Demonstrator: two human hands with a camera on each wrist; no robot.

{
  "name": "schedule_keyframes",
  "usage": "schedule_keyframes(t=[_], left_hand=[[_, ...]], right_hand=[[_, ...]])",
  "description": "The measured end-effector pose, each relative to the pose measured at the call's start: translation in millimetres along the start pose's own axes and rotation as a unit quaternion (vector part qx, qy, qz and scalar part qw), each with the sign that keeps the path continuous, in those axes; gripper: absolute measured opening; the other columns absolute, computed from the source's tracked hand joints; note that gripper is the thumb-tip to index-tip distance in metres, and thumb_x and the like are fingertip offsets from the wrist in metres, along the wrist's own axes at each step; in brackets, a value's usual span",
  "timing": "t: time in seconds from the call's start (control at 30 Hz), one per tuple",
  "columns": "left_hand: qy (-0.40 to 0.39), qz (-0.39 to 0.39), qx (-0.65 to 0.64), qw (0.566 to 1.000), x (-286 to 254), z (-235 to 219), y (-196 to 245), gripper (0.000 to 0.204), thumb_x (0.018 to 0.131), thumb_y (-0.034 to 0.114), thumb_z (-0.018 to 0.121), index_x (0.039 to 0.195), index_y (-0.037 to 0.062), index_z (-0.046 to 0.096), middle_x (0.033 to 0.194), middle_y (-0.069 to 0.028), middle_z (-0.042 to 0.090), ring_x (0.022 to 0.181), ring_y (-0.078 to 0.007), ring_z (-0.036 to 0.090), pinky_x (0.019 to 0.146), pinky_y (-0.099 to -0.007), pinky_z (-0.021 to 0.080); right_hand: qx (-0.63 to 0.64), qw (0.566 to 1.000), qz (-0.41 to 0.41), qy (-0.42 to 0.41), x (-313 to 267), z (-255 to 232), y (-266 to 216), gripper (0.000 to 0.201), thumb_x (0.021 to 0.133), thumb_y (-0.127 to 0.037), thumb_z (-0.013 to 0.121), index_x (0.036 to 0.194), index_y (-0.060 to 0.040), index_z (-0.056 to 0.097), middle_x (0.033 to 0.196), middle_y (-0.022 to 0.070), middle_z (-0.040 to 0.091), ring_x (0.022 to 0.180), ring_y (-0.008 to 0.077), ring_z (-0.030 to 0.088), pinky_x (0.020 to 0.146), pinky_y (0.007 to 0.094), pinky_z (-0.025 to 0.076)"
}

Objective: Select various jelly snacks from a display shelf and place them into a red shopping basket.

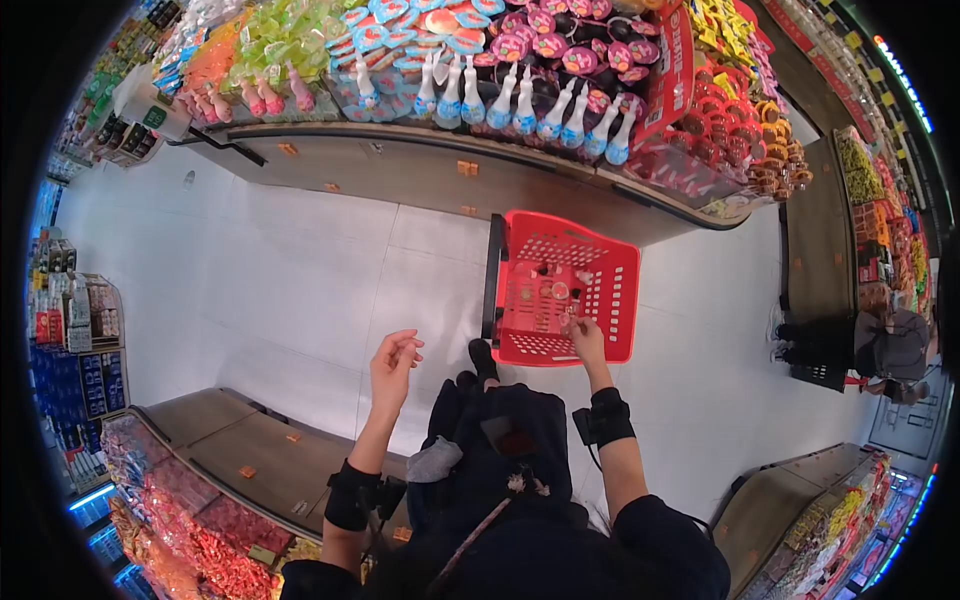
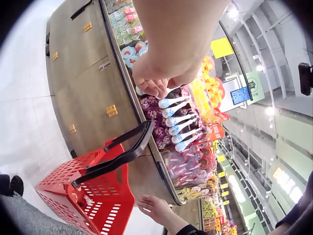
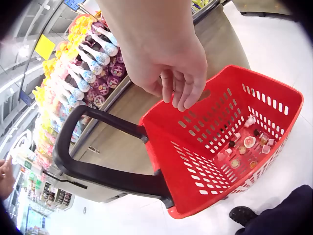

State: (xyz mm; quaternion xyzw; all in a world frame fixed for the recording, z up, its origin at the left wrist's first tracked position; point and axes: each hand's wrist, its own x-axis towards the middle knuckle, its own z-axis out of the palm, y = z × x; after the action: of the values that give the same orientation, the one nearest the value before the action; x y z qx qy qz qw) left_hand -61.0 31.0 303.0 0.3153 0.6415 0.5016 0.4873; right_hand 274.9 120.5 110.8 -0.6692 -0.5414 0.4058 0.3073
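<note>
My right hand point(image 1: 590, 342) hangs over the near right side of a red shopping basket point(image 1: 628, 290). In the right wrist view its fingers droop, loosely curled, above the basket's wall, with nothing visible between them. Several small wrapped items point(image 3: 249, 142) lie scattered on the basket floor. The basket's black handle point(image 3: 122, 182) leans out to one side. My left hand point(image 1: 388, 368) is held in the air left of the basket, apart from it. Its fingers are loosely bent and hold nothing in the left wrist view point(image 2: 155, 81).
A long counter point(image 1: 400, 160) of packaged sweets curves across the far side, with a row of white-and-blue bottle-shaped things point(image 1: 525, 105) along its edge. Another sweets counter point(image 1: 200, 440) stands at lower left. A person point(image 1: 890, 345) is at the far right beside a shelf.
</note>
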Motion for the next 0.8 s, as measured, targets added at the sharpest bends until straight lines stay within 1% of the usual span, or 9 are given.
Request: schedule_keyframes(t=[0.17,0.23,0.27,0.4,0.53,0.63,0.7,0.73,0.8], left_hand=[[0.015,-0.026,0.006,1.000,-16,-14,-31,0.020,0.085,0.012,0.047,0.101,0.0027,0.053,0.084,-0.0034,0.058,0.068,-0.0077,0.050,0.062,-0.0203,0.040],[0.021,-0.031,0.007,0.999,-17,-17,-38,0.020,0.085,0.012,0.047,0.101,0.0024,0.053,0.084,-0.0033,0.058,0.068,-0.0077,0.050,0.062,-0.0203,0.040],[0.028,-0.030,0.008,0.999,-17,-18,-42,0.020,0.085,0.011,0.047,0.101,0.0023,0.053,0.085,-0.0039,0.058,0.069,-0.0078,0.051,0.062,-0.0203,0.040],[0.039,-0.027,0.013,0.999,-14,-16,-42,0.020,0.085,0.010,0.047,0.102,0.0021,0.053,0.085,-0.0043,0.058,0.069,-0.0079,0.051,0.062,-0.0203,0.040],[0.040,-0.028,0.019,0.999,-10,-13,-46,0.020,0.085,0.010,0.046,0.102,0.0018,0.053,0.085,-0.0041,0.058,0.069,-0.0078,0.051,0.062,-0.0202,0.040],[0.046,-0.031,0.027,0.998,-1,-9,-49,0.020,0.085,0.010,0.046,0.101,0.0013,0.053,0.085,-0.0040,0.058,0.069,-0.0078,0.051,0.062,-0.0203,0.040],[0.057,-0.027,0.026,0.998,8,-3,-50,0.020,0.085,0.010,0.046,0.101,0.0008,0.053,0.085,-0.0043,0.057,0.069,-0.0079,0.051,0.062,-0.0205,0.040],[0.057,-0.028,0.027,0.998,11,1,-50,0.020,0.085,0.010,0.046,0.101,0.0008,0.053,0.085,-0.0043,0.057,0.069,-0.0079,0.051,0.062,-0.0205,0.040],[0.069,-0.037,0.037,0.996,16,11,-51,0.020,0.085,0.010,0.047,0.102,0.0005,0.052,0.085,-0.0048,0.057,0.069,-0.0082,0.050,0.062,-0.0208,0.040]], right_hand=[[-0.096,0.995,0.020,-0.016,-7,3,21,0.017,0.077,-0.017,0.054,0.081,-0.0002,0.059,0.072,0.0129,0.061,0.068,0.0211,0.060,0.062,0.0309,0.046],[-0.094,0.996,0.007,0.013,-5,8,30,0.017,0.076,-0.015,0.054,0.083,0.0004,0.056,0.068,0.0164,0.058,0.065,0.0275,0.059,0.059,0.0344,0.046],[-0.105,0.994,0.011,0.017,-3,8,34,0.019,0.077,-0.018,0.054,0.080,-0.0001,0.056,0.067,0.0161,0.058,0.064,0.0284,0.059,0.058,0.0355,0.045],[-0.111,0.993,0.045,0.018,9,13,47,0.023,0.077,-0.025,0.055,0.079,-0.0015,0.056,0.068,0.0155,0.059,0.066,0.0285,0.059,0.059,0.0365,0.045],[-0.112,0.991,0.078,0.004,17,11,70,0.024,0.076,-0.025,0.055,0.079,-0.0021,0.057,0.070,0.0147,0.060,0.067,0.0278,0.059,0.061,0.0361,0.046],[-0.112,0.990,0.090,-0.006,28,9,78,0.021,0.074,-0.023,0.056,0.080,-0.0025,0.057,0.072,0.0143,0.061,0.070,0.0274,0.060,0.064,0.0356,0.046],[-0.090,0.987,0.131,-0.033,39,5,79,0.018,0.071,-0.018,0.056,0.080,-0.0024,0.058,0.075,0.0148,0.061,0.073,0.0280,0.060,0.066,0.0358,0.046],[-0.090,0.987,0.132,-0.034,43,4,79,0.018,0.071,-0.018,0.056,0.080,-0.0024,0.058,0.075,0.0148,0.061,0.073,0.0280,0.060,0.066,0.0358,0.046],[-0.128,0.980,0.146,-0.031,52,2,89,0.019,0.069,-0.016,0.055,0.081,-0.0019,0.058,0.076,0.0158,0.061,0.076,0.0295,0.060,0.068,0.0367,0.046]])
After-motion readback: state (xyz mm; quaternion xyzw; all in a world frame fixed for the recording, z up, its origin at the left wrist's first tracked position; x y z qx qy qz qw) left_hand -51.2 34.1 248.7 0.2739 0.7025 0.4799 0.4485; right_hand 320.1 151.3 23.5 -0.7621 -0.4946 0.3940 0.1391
